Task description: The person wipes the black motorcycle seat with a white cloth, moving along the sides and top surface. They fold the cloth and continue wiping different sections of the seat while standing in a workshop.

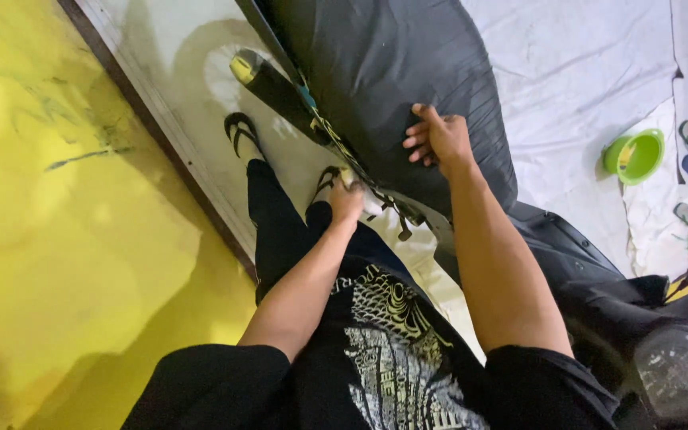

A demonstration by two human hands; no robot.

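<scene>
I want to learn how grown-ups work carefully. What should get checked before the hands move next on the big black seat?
1. Right hand flat on the black ribbed vinyl motorbike seat: ok.
2. Left hand at the seat's lower edge, gripping a small pale thing: ok; what it is, cannot tell.
3. Black strappy sandals planted on the pale floor: ok.
4. Seat edge fixed along its whole length: cannot tell.
5. Round green plastic bowl well away on the white sheet: ok.
</scene>
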